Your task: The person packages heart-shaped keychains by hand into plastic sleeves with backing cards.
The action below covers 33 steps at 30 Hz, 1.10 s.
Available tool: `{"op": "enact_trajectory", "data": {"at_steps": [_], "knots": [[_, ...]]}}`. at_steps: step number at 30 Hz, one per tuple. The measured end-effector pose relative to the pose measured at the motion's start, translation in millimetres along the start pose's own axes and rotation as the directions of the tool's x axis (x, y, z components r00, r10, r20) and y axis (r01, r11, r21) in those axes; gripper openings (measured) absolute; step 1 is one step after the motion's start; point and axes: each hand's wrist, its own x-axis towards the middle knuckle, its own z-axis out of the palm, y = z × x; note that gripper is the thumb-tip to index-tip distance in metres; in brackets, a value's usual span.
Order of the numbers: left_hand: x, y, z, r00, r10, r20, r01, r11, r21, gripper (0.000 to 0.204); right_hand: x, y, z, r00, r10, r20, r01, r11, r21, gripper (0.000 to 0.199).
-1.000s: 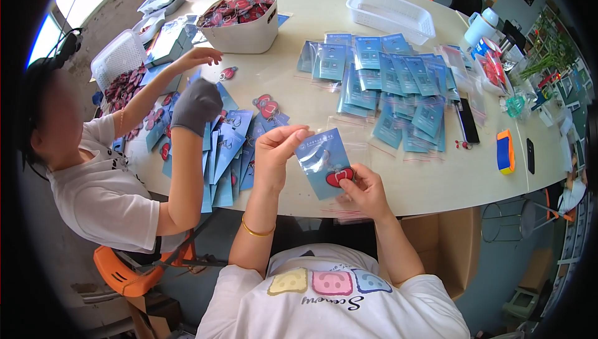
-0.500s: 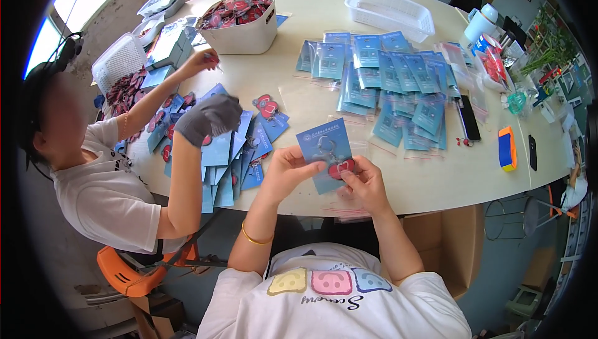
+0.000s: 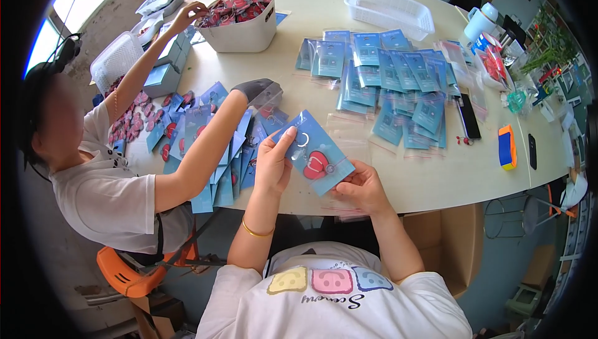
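My left hand [image 3: 275, 163] pinches the card [image 3: 322, 141] at its left edge; my right hand [image 3: 364, 189] grips its lower right edge. The card is above the tabletop [image 3: 455, 177]. I seem to be arranging the charm [image 3: 316, 165] on it; next calls for keeping it flat.

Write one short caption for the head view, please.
Left hand and right hand hold a blue card with red charm over the table.

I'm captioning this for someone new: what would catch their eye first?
Probably the blue card with its red charm, held near the centre by the left hand and the right hand. Then the piled blue packets, farther right, and the pale bin heaped with red pieces, upper left.
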Motion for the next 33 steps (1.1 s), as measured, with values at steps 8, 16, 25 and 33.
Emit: {"op": "enact_trajectory", "data": {"at_steps": [8, 16, 25, 33], "knots": [[-21, -10, 18, 0.992, -0.038, 0.119, 0.002, 0.956, 0.293, 0.020, 10, 32, -19, 0.991, -0.097, -0.090, 0.085, 0.988, -0.132, 0.029], [-5, -44, -1, 0.989, -0.047, 0.141, -0.025, 0.880, 0.474, 0.027, 11, -3, -26, 0.991, 0.114, -0.065, -0.124, 0.976, -0.181, 0.034], [-4, -3, -43, 0.781, 0.530, 0.330, -0.142, -0.363, 0.921, 0.046, 121, -81, -69, 0.700, -0.708, 0.091, -0.102, -0.225, -0.969, 0.032], [-6, -12, -68, 0.922, 0.332, 0.199, -0.026, -0.460, 0.887, 0.073, 159, 35, 8, 0.966, -0.231, 0.117, 0.079, -0.168, -0.983, 0.034]]}}
